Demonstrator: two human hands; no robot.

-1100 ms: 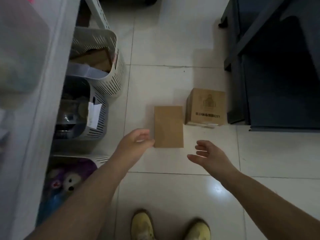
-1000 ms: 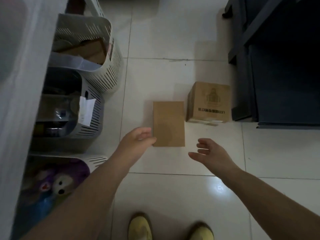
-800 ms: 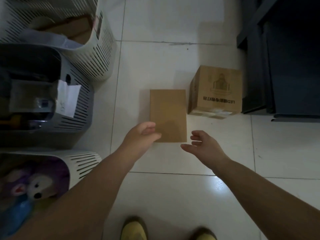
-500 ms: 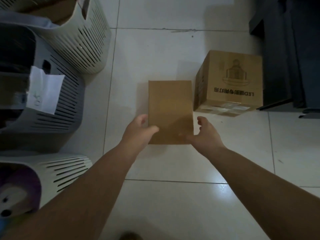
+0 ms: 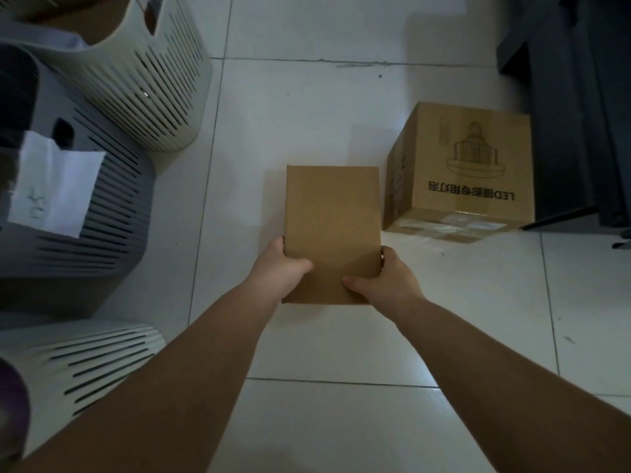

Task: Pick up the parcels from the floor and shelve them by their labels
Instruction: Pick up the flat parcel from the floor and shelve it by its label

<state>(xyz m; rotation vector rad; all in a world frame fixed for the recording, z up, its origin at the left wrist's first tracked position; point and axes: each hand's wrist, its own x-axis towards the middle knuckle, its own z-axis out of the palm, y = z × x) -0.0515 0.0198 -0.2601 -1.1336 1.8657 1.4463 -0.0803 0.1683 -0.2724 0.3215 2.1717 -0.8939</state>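
Observation:
A plain flat brown parcel (image 5: pixel 333 213) lies on the white tiled floor in the middle of the view. My left hand (image 5: pixel 278 268) grips its near left edge, thumb on top. My right hand (image 5: pixel 386 279) grips its near right edge, thumb laid across the top face. Just to the right stands a taller cardboard box (image 5: pixel 467 172) printed with a lamp drawing and upside-down text, tape on its near face. No label shows on the flat parcel's top.
Slotted baskets line the left side: a cream one (image 5: pixel 146 73) at the back, a grey one (image 5: pixel 102 213) bearing a white paper label (image 5: pixel 54 192), a white one (image 5: pixel 85 363) nearest. Dark furniture (image 5: pixel 577 107) stands at the right. Bare tiles lie in front of me.
The view has dropped closer to the floor. Both hands reached forward and closed on the near edges of the flat parcel, which still lies in the same spot.

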